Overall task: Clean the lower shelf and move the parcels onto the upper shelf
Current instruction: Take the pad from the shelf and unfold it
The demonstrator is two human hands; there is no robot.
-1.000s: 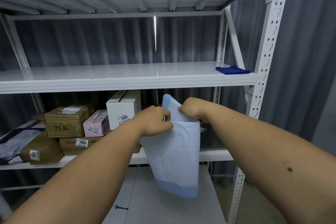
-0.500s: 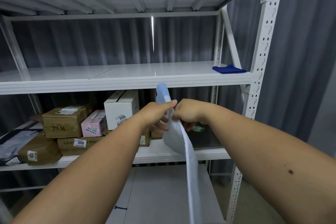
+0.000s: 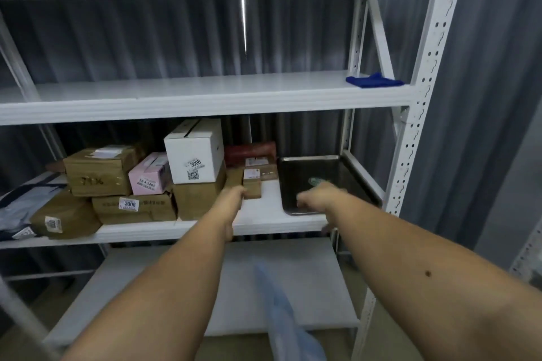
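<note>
Parcels fill the left and middle of the lower shelf [image 3: 264, 224]: a white box [image 3: 193, 155], a pink box [image 3: 149, 176], brown cartons [image 3: 96, 173], a red parcel [image 3: 249, 151] and a small brown box [image 3: 252, 183]. My left hand [image 3: 234, 196] reaches in beside the small brown box and holds nothing. My right hand [image 3: 315, 199] hovers over a dark metal tray [image 3: 308, 168], also holding nothing. A light blue cloth [image 3: 281, 311] hangs blurred in the air below, between my forearms and apart from both hands. The upper shelf [image 3: 205, 105] carries only a dark blue cloth [image 3: 374, 81].
A grey bag [image 3: 20, 205] and a brown padded parcel [image 3: 64, 217] lie at the lower shelf's left end. The white bottom shelf [image 3: 316, 272] is under my arms. A perforated upright post [image 3: 422, 97] stands on the right, with grey corrugated wall behind.
Both hands have let go of the light blue cloth, which has dropped below my arms. The hands have moved forward and down into the lower shelf, and my view has tilted downward.
</note>
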